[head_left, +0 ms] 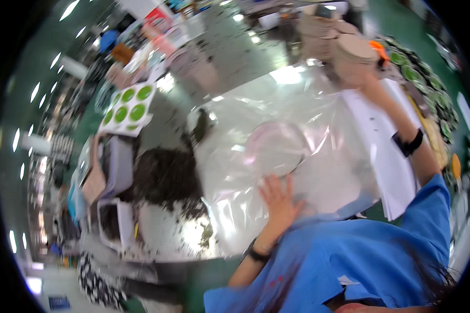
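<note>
My left hand [278, 201] lies flat with fingers spread on a large clear plastic sheet [277, 130] covering a shiny metal table [167, 229]. A pale pink round shape [274, 146] shows through the plastic just beyond the fingers. My right hand [361, 78] is stretched far out to the upper right and grips the lowest of a stack of round brown cardboard discs [354, 49]. Both wrists wear black bands, and blue sleeves cover my upper arms.
A heap of dark soil [164, 175] lies on the table left of the plastic. Grey bins [115, 167] stand at the left, a white tray of green discs [128, 109] farther back. White sheets [386, 151] lie under my right arm. Green pots [428, 88] line the right edge.
</note>
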### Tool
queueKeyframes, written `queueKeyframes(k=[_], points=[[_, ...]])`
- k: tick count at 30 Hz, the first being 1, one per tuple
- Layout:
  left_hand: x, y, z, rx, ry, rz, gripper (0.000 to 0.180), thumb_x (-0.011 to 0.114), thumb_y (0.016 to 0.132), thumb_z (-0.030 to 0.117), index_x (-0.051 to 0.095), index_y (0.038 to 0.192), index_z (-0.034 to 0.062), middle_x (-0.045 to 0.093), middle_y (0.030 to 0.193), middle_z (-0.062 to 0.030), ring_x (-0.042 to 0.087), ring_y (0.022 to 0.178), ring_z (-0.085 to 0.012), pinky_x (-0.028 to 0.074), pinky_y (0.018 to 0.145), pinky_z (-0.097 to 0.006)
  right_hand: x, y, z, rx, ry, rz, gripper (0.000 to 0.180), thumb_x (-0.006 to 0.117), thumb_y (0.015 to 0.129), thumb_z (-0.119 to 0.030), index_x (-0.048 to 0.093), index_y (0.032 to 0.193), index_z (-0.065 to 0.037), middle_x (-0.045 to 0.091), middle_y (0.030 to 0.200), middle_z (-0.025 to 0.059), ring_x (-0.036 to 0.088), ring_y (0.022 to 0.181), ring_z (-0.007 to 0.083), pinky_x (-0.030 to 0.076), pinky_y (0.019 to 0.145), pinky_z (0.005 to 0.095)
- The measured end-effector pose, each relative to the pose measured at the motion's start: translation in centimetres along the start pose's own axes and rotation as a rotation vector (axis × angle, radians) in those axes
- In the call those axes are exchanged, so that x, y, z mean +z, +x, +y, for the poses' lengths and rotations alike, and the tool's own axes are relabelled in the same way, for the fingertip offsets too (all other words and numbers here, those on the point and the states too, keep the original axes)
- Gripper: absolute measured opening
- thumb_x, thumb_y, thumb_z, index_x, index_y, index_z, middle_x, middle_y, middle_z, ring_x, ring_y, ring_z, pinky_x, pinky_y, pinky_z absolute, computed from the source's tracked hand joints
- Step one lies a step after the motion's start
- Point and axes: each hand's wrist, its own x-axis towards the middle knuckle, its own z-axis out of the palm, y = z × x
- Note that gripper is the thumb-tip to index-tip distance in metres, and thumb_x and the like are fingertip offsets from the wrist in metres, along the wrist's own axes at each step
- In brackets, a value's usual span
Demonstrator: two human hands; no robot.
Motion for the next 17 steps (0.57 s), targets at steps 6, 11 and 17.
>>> queueKeyframes(k=[6,11,17], points=[[-7.6,3.5,2.7,0.093,-0.237,0.012,0.092,0.071,0.09,0.042,0.025,0.164,0.0129,0.001,0.17,-0.0297,0.001,0.155,-0.0541,0.005,0.119,-0.072,-5.8,4.6,32.3,-0.152,-0.792,0.1,0.036,0.057,0.101,-0.026,0.058,0.129,-0.003,0.065,0.124,0.0147,0.062,0.113,0.0355,0.051,0.097,0.0437],[-18.5,4.5,-11.1,-0.18,0.13,0.59,0.053,0.062,0.088,0.013,0.055,0.14,0.005,0.043,0.154,-0.0271,0.032,0.151,-0.0412,0.019,0.125,-0.056,-2.2,5.8,21.2,-0.064,-0.585,-0.049,0.016,0.055,0.099,-0.018,0.051,0.093,-0.004,0.058,0.099,0.0104,0.061,0.097,0.0357,0.049,0.087,0.047],[-25.7,1.9,-30.0,-0.916,0.216,0.642,0.083,0.075,0.087,0.038,0.041,0.149,-0.0053,0.037,0.158,-0.029,0.031,0.15,-0.0448,0.023,0.125,-0.055,-1.3,3.9,11.6,-0.347,-0.441,0.125,0.029,0.06,0.099,-0.022,0.06,0.125,-0.008,0.063,0.126,0.0151,0.061,0.123,0.0266,0.046,0.105,0.035]])
